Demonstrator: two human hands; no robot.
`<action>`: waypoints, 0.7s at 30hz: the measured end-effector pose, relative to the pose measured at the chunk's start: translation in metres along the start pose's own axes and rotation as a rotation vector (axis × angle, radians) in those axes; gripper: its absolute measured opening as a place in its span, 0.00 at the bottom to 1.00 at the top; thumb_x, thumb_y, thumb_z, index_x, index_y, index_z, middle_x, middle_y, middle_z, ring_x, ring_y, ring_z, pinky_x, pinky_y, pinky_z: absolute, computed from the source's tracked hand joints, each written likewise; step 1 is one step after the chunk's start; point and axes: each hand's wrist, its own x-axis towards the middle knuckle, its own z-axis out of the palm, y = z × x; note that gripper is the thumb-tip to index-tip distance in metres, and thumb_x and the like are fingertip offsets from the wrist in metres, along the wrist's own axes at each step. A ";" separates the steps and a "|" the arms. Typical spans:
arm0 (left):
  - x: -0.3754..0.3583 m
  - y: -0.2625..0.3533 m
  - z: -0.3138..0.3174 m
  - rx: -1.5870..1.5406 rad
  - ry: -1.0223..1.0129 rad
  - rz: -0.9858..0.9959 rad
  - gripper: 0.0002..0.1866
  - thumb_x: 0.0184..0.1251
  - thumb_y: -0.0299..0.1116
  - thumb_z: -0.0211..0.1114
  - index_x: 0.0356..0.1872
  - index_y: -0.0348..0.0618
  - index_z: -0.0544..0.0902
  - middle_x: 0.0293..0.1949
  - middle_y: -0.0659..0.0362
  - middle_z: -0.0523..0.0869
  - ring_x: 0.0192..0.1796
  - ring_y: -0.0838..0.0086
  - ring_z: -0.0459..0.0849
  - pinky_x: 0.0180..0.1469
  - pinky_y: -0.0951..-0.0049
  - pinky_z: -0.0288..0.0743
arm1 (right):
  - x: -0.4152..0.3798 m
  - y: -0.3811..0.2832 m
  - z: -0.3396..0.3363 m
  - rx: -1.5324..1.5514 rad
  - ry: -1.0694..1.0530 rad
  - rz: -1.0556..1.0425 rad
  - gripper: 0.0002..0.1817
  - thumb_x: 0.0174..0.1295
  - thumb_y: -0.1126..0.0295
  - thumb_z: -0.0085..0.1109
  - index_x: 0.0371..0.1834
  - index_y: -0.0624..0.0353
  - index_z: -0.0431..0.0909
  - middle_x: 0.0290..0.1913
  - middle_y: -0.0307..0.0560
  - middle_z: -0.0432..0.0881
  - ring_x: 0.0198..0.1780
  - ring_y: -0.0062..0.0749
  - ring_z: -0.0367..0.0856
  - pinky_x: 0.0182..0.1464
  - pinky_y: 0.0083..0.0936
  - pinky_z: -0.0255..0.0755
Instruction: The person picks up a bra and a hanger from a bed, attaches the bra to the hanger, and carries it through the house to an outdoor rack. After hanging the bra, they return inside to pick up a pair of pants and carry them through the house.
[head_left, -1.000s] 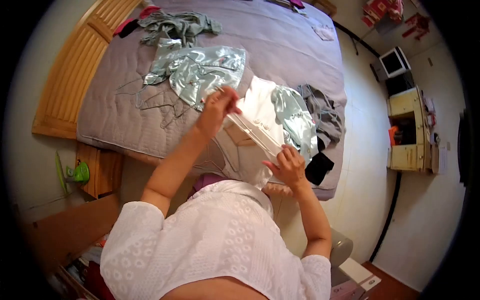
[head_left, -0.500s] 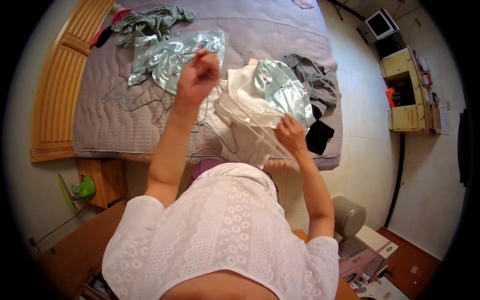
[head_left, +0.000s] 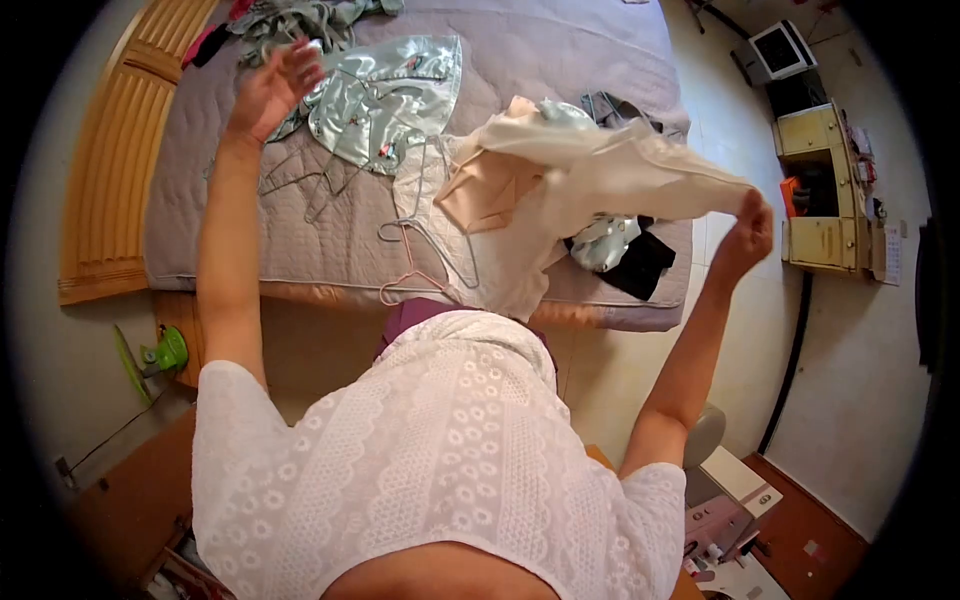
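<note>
My right hand [head_left: 748, 235], out to the right past the bed's edge, is closed on one end of a cream-white garment [head_left: 650, 175]. The cloth stretches leftward in the air over the bed, partly blurred. My left hand [head_left: 278, 90] is raised at upper left, fingers apart, with nothing visible in it. Below and beside it lies a shiny pale green satin garment [head_left: 400, 110]. A peach piece of cloth [head_left: 490, 190] shows under the cream garment. A pink hanger [head_left: 410, 268] and a grey hanger [head_left: 445, 240] lie near the front edge, beside a whitish garment [head_left: 515, 275].
The quilted bed [head_left: 210, 230] carries more wire hangers [head_left: 315, 180], grey-green clothes [head_left: 290, 30] and black cloth [head_left: 640, 270]. A wooden headboard [head_left: 120, 170] stands left, with a green fan [head_left: 165, 350] below. On the right are a yellow cabinet [head_left: 815, 240] and a sewing machine [head_left: 725, 500].
My right hand has swung right and slightly up, pulling the cream garment out wide. My left hand has moved left and up, its fingers opening. The satin piece on the right is now mostly covered.
</note>
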 end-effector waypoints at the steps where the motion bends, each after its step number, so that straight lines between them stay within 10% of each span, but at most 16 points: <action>1: -0.004 -0.018 -0.026 0.071 0.230 -0.148 0.16 0.63 0.36 0.46 0.47 0.36 0.67 0.45 0.52 0.70 0.46 0.69 0.70 0.48 0.66 0.67 | -0.002 -0.013 0.000 -0.015 0.042 -0.020 0.13 0.59 0.65 0.49 0.24 0.64 0.73 0.23 0.35 0.73 0.27 0.15 0.66 0.32 0.13 0.62; 6: -0.049 -0.187 -0.172 0.503 0.931 -0.563 0.29 0.53 0.43 0.55 0.54 0.38 0.62 0.50 0.52 0.66 0.49 0.64 0.66 0.49 0.65 0.59 | -0.036 0.014 0.006 -0.401 -0.219 -0.172 0.08 0.58 0.70 0.48 0.31 0.64 0.73 0.27 0.44 0.75 0.29 0.23 0.72 0.32 0.19 0.67; 8: -0.089 -0.268 -0.196 0.569 0.853 -0.746 0.25 0.51 0.42 0.56 0.49 0.40 0.67 0.40 0.53 0.71 0.37 0.68 0.69 0.35 0.68 0.61 | -0.058 0.062 0.003 -0.343 -0.590 0.108 0.06 0.56 0.70 0.50 0.31 0.62 0.73 0.27 0.49 0.74 0.26 0.31 0.73 0.29 0.23 0.66; 11: -0.152 -0.357 -0.192 0.533 0.455 -0.984 0.20 0.47 0.39 0.57 0.43 0.42 0.75 0.24 0.54 0.78 0.20 0.72 0.73 0.14 0.71 0.64 | -0.092 0.068 0.010 -0.664 -0.847 -0.118 0.06 0.52 0.69 0.51 0.27 0.60 0.69 0.29 0.51 0.73 0.31 0.48 0.71 0.31 0.37 0.65; 18: -0.169 -0.385 -0.078 1.183 0.276 -0.867 0.40 0.42 0.45 0.64 0.58 0.41 0.56 0.48 0.41 0.69 0.53 0.53 0.67 0.56 0.63 0.59 | -0.125 0.060 0.019 -0.671 -0.795 0.126 0.08 0.54 0.68 0.49 0.30 0.62 0.70 0.35 0.51 0.75 0.35 0.45 0.74 0.34 0.33 0.67; 21: -0.145 -0.375 -0.062 1.312 0.306 -0.922 0.40 0.39 0.43 0.65 0.55 0.38 0.57 0.46 0.42 0.70 0.51 0.53 0.69 0.51 0.63 0.64 | -0.132 0.060 0.020 -0.775 -0.776 -0.057 0.08 0.53 0.68 0.51 0.32 0.62 0.72 0.42 0.50 0.74 0.42 0.43 0.72 0.42 0.31 0.68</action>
